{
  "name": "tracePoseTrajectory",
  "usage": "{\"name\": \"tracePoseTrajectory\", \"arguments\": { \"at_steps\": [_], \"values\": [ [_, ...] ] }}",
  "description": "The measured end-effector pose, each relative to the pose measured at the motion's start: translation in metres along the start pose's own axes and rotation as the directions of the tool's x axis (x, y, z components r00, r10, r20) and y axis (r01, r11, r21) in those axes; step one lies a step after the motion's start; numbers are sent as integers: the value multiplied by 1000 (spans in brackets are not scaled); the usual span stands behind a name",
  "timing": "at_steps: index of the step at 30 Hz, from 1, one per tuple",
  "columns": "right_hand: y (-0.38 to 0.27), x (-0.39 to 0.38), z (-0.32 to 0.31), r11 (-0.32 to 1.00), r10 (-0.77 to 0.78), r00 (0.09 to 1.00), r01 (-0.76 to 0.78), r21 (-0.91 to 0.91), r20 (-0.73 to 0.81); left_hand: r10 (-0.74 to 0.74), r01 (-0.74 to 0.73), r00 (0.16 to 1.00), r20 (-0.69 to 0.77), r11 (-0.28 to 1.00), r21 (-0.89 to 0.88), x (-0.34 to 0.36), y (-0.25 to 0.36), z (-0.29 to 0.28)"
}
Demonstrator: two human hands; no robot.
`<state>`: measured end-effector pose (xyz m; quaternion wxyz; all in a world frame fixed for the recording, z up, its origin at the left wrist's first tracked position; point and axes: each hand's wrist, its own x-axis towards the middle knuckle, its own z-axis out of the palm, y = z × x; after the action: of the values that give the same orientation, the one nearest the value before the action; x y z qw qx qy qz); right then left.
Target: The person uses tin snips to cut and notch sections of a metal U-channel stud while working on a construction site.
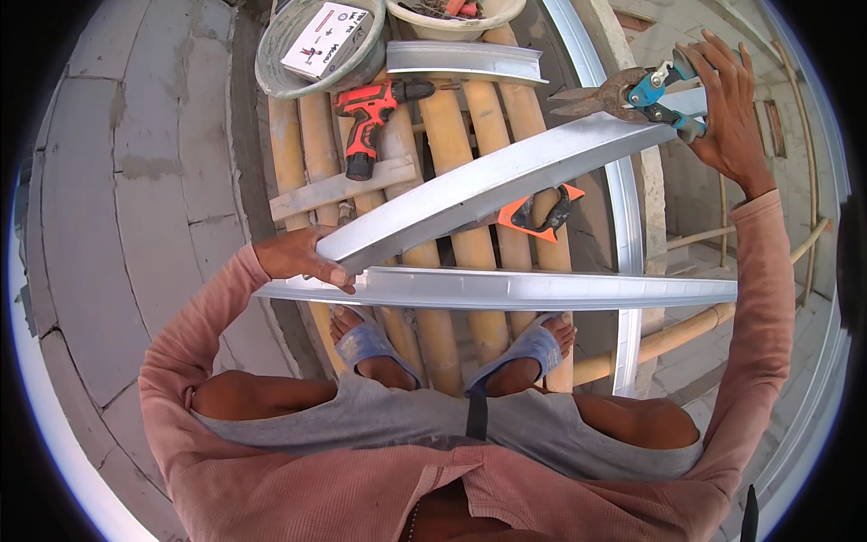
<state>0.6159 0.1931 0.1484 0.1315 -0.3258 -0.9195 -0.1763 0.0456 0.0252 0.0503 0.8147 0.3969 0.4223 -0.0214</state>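
Observation:
A silver metal channel slants upward to the right in front of me. My left hand is closed around its near left end, the thumb over the edge. At its far right end my right hand holds tin snips with blue handles and dark, worn blades. The blades point left and lie over the channel's upper edge; whether they touch the metal I cannot tell. Below it, a second metal channel lies across the bamboo poles, just beyond my sandalled feet.
A red and black cordless drill and an orange-handled saw rest on the bamboo platform. Behind them are a short channel piece, a bucket with a printed card, and a basin. A block wall stands left.

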Motion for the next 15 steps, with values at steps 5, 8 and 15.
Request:
{"name": "tracePoseTrajectory", "arguments": {
  "at_steps": [5, 8, 15],
  "values": [
    [14, -17, -15, 996, 12, 997, -5, -87, 79, -15, 15, 1000, 3, 998, 61, 14, 10, -1],
    [28, -34, -36, 978, 112, 992, -98, -185, 62, 14, -14, 1000, 13, 1000, 23, 17, 5, -2],
    [-80, -83, -24, 91, 650, 464, -834, 544, 602, -100, 100, 995, 5, 988, -117, 36, -1, 4]
  ]
}}
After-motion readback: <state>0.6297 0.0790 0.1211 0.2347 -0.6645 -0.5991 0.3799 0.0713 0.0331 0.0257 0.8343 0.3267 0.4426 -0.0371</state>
